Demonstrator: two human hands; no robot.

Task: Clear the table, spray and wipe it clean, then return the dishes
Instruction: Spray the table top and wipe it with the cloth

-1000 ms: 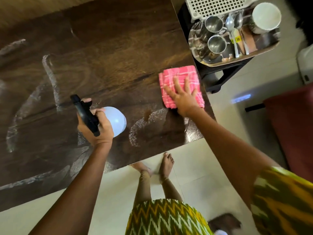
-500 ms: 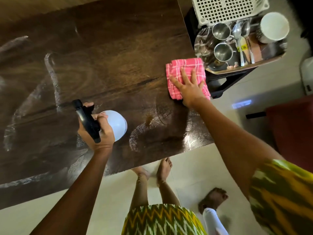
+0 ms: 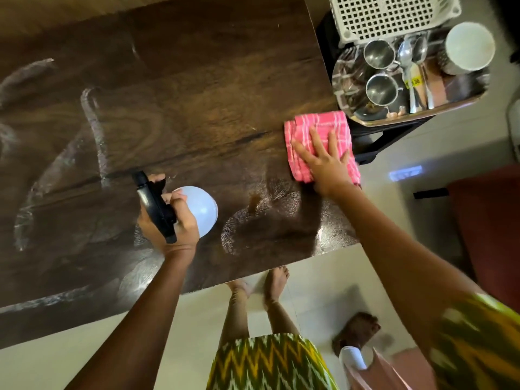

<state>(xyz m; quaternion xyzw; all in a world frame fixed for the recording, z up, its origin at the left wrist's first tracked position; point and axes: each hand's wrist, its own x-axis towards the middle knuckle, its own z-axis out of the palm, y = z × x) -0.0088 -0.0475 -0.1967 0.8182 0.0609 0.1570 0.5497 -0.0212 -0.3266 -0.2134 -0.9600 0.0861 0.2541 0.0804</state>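
Right hand (image 3: 323,163) lies flat with fingers spread, pressing the pink cloth (image 3: 318,128) at the counter's (image 3: 197,80) right edge. Left hand (image 3: 180,228) is curled round the spray bottle (image 3: 205,212) near the middle of the front edge. To wipe well, I'd use even palm pressure and overlapping passes through the wet streaks toward the front-right corner, and not let the cloth slide off the edge. Bottle looks roughly upright, its black trigger head lying front-to-back with the nozzle toward the far edge, slightly left.
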